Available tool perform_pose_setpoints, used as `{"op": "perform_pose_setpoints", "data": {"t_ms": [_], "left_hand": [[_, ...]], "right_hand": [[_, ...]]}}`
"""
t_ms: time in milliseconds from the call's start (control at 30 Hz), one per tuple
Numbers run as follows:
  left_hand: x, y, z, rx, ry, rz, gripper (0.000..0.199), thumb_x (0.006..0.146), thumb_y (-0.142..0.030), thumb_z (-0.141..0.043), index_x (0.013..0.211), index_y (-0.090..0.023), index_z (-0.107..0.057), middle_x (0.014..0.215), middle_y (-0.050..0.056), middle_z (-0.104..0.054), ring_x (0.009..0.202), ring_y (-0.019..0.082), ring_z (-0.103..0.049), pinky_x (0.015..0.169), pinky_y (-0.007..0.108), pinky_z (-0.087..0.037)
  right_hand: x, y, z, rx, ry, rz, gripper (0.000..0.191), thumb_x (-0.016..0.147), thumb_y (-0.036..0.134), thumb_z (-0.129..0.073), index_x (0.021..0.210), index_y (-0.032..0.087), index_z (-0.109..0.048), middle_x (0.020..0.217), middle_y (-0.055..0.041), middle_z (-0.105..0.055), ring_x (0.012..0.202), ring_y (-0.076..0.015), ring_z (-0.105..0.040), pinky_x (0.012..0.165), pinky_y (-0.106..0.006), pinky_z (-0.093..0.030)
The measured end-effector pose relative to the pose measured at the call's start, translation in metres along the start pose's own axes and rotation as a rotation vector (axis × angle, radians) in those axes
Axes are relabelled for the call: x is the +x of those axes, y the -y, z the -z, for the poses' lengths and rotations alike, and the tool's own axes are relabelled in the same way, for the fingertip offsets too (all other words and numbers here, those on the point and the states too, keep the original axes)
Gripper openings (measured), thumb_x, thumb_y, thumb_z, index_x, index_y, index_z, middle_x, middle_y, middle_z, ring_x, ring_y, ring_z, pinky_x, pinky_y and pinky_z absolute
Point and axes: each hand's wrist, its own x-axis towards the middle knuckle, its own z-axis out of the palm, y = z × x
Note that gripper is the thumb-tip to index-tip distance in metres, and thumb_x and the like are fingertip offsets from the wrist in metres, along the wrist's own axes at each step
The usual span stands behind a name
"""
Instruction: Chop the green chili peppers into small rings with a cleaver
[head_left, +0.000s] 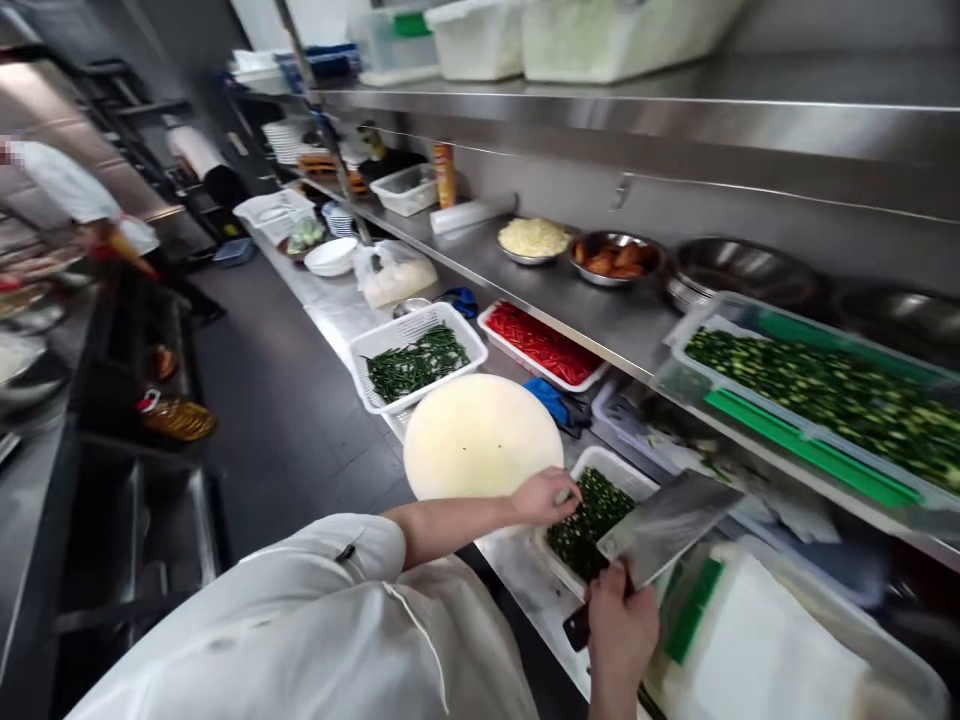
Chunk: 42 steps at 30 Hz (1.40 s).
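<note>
My right hand (619, 610) grips the dark handle of a cleaver (675, 525), its broad blade held over the right side of a white basket (637, 478) of chopped greens (592, 515). At that basket's left edge is my left hand (547, 495), fingers loosely curled and apart, with nothing visible in them. Just beyond the left forearm lies a round, pale cutting board (480, 435), bare but for a few dark specks. Part of the chopped greens is hidden behind the blade and my right hand.
Behind the board stand a white basket of long green vegetables (416, 360) and a tray of red strips (540, 345). The steel shelf (592, 325) overhangs at right, with bowls and a tub of chopped greens (832, 390). A lidded container (787, 640) sits front right. Another person (67, 185) stands far left.
</note>
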Motion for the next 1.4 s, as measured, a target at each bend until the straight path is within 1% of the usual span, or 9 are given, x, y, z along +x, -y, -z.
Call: {"op": "perform_pose_setpoints", "data": {"t_ms": [200,400,533,633,733,933,1133,1233,1400], "left_hand": [[0.012,0.068,0.177,0.329,-0.342,0.282,0.021,0.093,-0.027,-0.065,0.112,-0.021,-0.071,0.115,0.012,-0.071,0.116,0.029,-0.064,0.110,0.048,-0.049],[-0.033,0.151,0.397,0.727,-0.183,0.908,0.043,0.092,-0.045,-0.065,0.128,-0.021,-0.068,0.143,0.018,-0.058,0.138,0.037,-0.051,0.114,0.053,-0.045],[-0.077,0.203,0.489,0.703,-0.110,1.074,0.094,0.063,-0.066,-0.084,0.142,-0.020,-0.061,0.152,0.025,-0.051,0.138,0.049,-0.051,0.112,0.066,-0.043],[-0.092,0.238,0.499,0.722,-0.041,1.107,0.114,0.052,-0.071,-0.088,0.149,-0.020,-0.056,0.161,0.031,-0.039,0.145,0.059,-0.040,0.112,0.077,-0.034],[-0.091,0.261,0.474,0.740,-0.052,1.103,0.099,0.065,-0.069,-0.082,0.148,-0.022,-0.055,0.160,0.030,-0.040,0.147,0.058,-0.036,0.110,0.081,-0.032],[-0.085,0.270,0.421,0.465,0.213,0.691,0.099,0.072,-0.062,-0.082,0.160,-0.030,-0.047,0.161,0.020,-0.042,0.140,0.047,-0.052,0.114,0.060,-0.046],[-0.059,0.276,0.389,0.428,0.352,0.530,0.108,0.055,-0.050,-0.096,0.154,-0.047,-0.053,0.176,0.011,-0.026,0.156,0.064,-0.017,0.110,0.089,-0.029],[-0.045,0.275,0.394,0.475,0.363,0.539,0.099,0.063,-0.043,-0.092,0.154,-0.045,-0.054,0.172,0.014,-0.031,0.153,0.060,-0.027,0.109,0.084,-0.036],[-0.028,0.255,0.433,0.535,0.420,0.530,0.079,0.074,-0.027,-0.076,0.151,-0.032,-0.059,0.145,0.014,-0.055,0.118,0.036,-0.067,0.101,0.047,-0.058]], "right_hand": [[-0.014,0.057,-0.054,-0.030,0.333,0.120,0.048,0.098,0.062,-0.038,0.093,0.024,-0.068,0.074,-0.0123,-0.075,0.080,-0.0326,-0.075,0.070,-0.038,-0.055],[-0.038,0.095,-0.103,-0.137,0.397,0.229,0.043,0.096,0.057,-0.034,0.092,0.027,-0.063,0.096,-0.0181,-0.079,0.101,-0.0352,-0.077,0.080,-0.039,-0.059],[-0.030,0.098,-0.108,-0.178,0.342,0.160,0.042,0.090,0.060,-0.039,0.090,0.028,-0.066,0.099,-0.0202,-0.079,0.107,-0.0405,-0.076,0.086,-0.044,-0.061],[-0.020,0.107,-0.105,-0.216,0.337,0.044,0.040,0.086,0.063,-0.049,0.091,0.030,-0.070,0.082,-0.0164,-0.077,0.098,-0.0432,-0.078,0.079,-0.048,-0.062],[-0.017,0.123,-0.106,-0.237,0.314,-0.037,0.039,0.083,0.062,-0.052,0.094,0.030,-0.073,0.070,-0.0131,-0.073,0.084,-0.0434,-0.078,0.071,-0.049,-0.061],[-0.028,0.148,-0.114,-0.273,0.203,-0.067,0.038,0.085,0.058,-0.049,0.095,0.029,-0.072,0.073,-0.0113,-0.075,0.080,-0.0413,-0.078,0.069,-0.048,-0.060],[-0.038,0.147,-0.123,-0.298,0.160,-0.115,0.039,0.090,0.055,-0.046,0.099,0.026,-0.069,0.084,-0.0148,-0.078,0.094,-0.0407,-0.078,0.077,-0.046,-0.060],[-0.041,0.148,-0.127,-0.318,0.157,-0.144,0.043,0.094,0.051,-0.041,0.109,0.021,-0.068,0.099,-0.0187,-0.080,0.104,-0.0396,-0.077,0.085,-0.044,-0.059],[-0.051,0.160,-0.134,-0.379,0.196,-0.143,0.049,0.102,0.046,-0.033,0.126,0.016,-0.063,0.114,-0.0232,-0.078,0.109,-0.0381,-0.075,0.089,-0.042,-0.055]]}}
